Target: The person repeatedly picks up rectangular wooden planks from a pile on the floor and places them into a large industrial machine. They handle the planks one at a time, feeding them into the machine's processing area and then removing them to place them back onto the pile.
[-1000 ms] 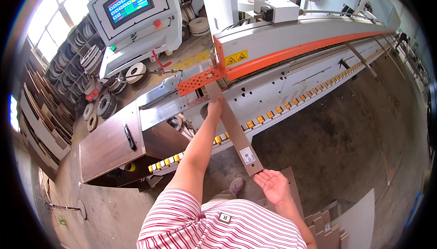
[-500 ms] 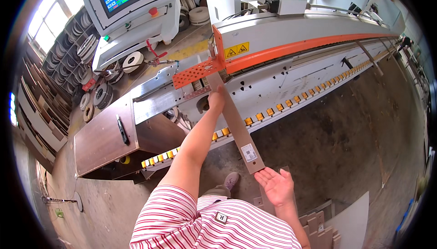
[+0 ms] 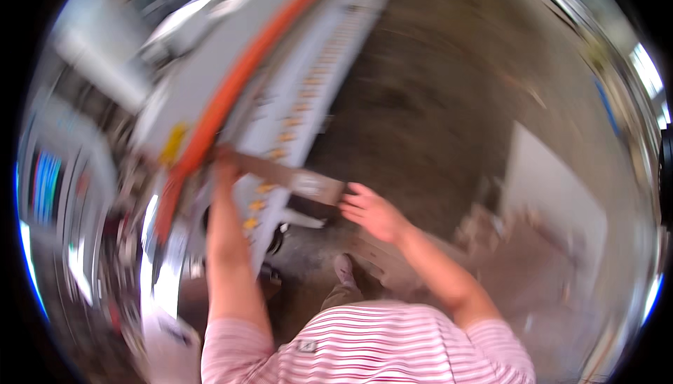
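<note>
A narrow brown board (image 3: 270, 170) reaches out from the machine beside me, across its row of yellow rollers (image 3: 306, 96). Near the board's outer end is a white label (image 3: 313, 185). My left hand (image 3: 226, 164) is at the board's inner end, close to the orange guard (image 3: 228, 93); motion smears its fingers, so their grip does not show. At the outer end, my right hand (image 3: 375, 212) has its fingers stretched out, the tips at or very near the board's edge. It is not wrapped round the board.
The long machine (image 3: 189, 75) runs away at the left, with a blurred control screen (image 3: 45, 187) at the far left. To my right are stacked brown boards (image 3: 533, 258) and a pale sheet (image 3: 554, 187). My shoe (image 3: 343, 268) is on the concrete floor.
The view has swung right, blurring the scene; the machine now lies to the left and the stacked boards show more fully. My right hand has turned from palm-up, fingers still stretched at the board's end.
</note>
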Demonstrator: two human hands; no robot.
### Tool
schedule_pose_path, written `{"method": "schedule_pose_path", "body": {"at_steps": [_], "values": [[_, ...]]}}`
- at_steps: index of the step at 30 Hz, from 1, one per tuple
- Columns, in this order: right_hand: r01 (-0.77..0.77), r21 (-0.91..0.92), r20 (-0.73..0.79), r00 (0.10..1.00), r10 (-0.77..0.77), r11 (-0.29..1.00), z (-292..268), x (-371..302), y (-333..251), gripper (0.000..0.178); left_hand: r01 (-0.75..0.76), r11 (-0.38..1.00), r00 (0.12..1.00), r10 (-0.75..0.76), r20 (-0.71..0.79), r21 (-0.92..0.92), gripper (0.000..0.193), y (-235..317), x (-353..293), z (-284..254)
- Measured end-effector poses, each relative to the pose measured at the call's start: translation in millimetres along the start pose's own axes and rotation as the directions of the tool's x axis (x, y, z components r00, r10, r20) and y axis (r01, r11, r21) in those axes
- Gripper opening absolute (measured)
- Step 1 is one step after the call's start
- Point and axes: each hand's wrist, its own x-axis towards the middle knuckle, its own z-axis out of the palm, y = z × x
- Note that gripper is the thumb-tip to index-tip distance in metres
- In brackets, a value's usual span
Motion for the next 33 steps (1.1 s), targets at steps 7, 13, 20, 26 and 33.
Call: {"method": "schedule_pose_path", "body": {"at_steps": [7,13,20,26,33], "values": [[-0.473,-0.874,-0.355,0.778,-0.519,-0.111,-165,-187,20,0.038,-0.570,0.805,0.818,0.575,0.020,0.165,0.044,65,-188,3],[-0.845,-0.464,-0.688,0.533,-0.493,-0.266,-268,-345,11,0.065,-0.396,0.917,0.820,0.330,0.467,0.048,0.040,42,-338,9],[-0.652,-0.615,-0.570,0.756,-0.321,-0.444,-249,-396,22,0.094,-0.375,0.922,0.697,0.215,0.684,0.092,0.040,-6,-405,15],[-0.683,-0.677,-0.557,0.719,-0.415,-0.275,-273,-397,17,0.090,-0.273,0.949,0.654,0.065,0.754,0.155,0.039,-3,-430,30],[-0.618,-0.753,-0.345,0.662,-0.665,-0.226,-305,-401,24,0.083,-0.386,0.908,0.621,0.127,0.773,0.161,0.038,-11,-441,29]]}}
